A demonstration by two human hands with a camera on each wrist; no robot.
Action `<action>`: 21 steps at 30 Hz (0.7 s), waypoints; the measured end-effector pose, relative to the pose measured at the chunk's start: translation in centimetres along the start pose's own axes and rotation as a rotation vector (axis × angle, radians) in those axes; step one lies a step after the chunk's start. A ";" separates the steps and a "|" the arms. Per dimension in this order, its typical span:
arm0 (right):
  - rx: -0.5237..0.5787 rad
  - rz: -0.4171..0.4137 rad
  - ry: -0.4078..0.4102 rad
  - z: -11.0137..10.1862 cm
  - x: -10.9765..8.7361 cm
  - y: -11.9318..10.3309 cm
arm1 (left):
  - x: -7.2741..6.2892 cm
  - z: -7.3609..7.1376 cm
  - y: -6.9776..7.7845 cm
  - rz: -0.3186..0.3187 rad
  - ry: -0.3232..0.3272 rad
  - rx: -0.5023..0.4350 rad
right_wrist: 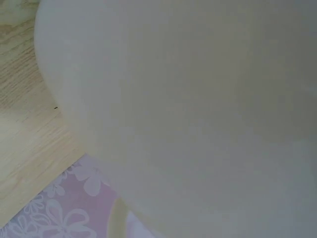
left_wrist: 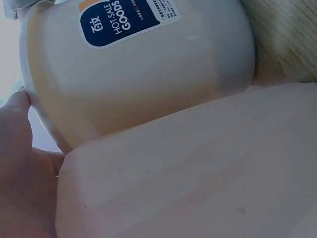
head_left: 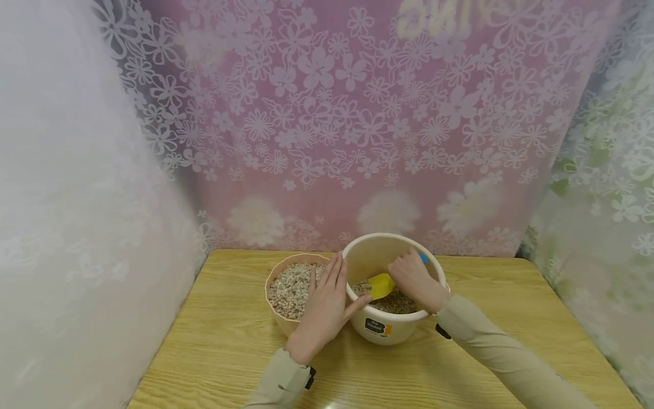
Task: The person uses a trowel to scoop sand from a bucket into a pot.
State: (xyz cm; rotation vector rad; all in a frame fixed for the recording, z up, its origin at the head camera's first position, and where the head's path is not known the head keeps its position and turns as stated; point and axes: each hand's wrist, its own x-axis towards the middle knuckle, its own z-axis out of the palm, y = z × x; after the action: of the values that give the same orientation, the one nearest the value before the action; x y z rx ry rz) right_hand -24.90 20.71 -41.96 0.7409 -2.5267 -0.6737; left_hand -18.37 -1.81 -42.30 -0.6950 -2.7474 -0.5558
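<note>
In the head view a cream bucket (head_left: 384,329) with a dark label stands on the table, gravel-like grains (head_left: 401,302) in its bottom. My right hand (head_left: 413,277) reaches inside and grips a small shovel with a yellow blade (head_left: 381,286); a blue end (head_left: 423,258) shows past the fist. Grains lie on the blade. My left hand (head_left: 327,304), fingers straight, rests against the bucket's near-left rim; the left wrist view shows it touching that rim (left_wrist: 27,79). Below that hand is a pale pink tub (head_left: 273,308) filled with similar grains (head_left: 293,291). The right wrist view holds mostly the bucket's outer wall (right_wrist: 173,109).
The tub and bucket stand side by side near the back of the wooden table (head_left: 485,341). A pink flower-patterned curtain (head_left: 327,130) hangs right behind them. Pale sheets close off the left (head_left: 92,199) and the right (head_left: 603,244).
</note>
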 end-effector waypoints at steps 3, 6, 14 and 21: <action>-0.009 -0.036 0.049 0.1 0.1 -0.1 | -0.1 0.0 0.0 0.001 -0.003 0.007; -0.036 -0.071 0.054 0.0 0.3 0.0 | -0.1 0.0 0.0 -0.001 -0.007 0.015; 0.080 -0.192 0.114 -0.4 0.7 0.1 | -0.1 -0.1 0.1 -0.007 0.002 0.037; 0.192 -0.275 0.088 -1.0 -0.6 0.8 | 0.0 -0.1 0.1 -0.017 -0.011 0.021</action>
State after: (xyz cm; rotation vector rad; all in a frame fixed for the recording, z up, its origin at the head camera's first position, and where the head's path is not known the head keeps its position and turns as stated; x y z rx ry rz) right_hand -24.26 21.30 -40.86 1.1747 -2.4552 -0.4751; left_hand -18.27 -1.76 -42.23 -0.6726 -2.7680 -0.5270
